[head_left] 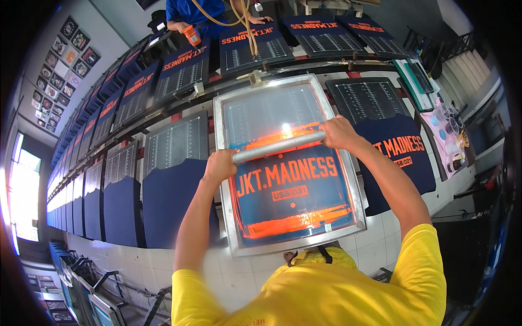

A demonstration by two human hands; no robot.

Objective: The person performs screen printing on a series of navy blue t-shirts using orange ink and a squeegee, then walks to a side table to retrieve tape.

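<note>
A silver squeegee [278, 146] lies across a metal-framed printing screen [299, 242], and both my hands grip it. My left hand [220, 165] is closed round its left end; my right hand [339, 133] is closed round its right end. Bright orange ink [296, 220] forms a wide streak near the screen's near end, and more orange shows along the squeegee's far side. Between these, orange lettering shows in the blue mesh. Beneath the screen is a board whose ruled marks show through the far part; the rest is hidden.
Right of the screen, a printed navy shirt [396, 146] covers a black board. To the left, unprinted navy shirts [176, 187] sit on a long row of boards. Across the rail, a person in blue holds an orange heat gun [191, 35]. Cups [450, 117] stand far right.
</note>
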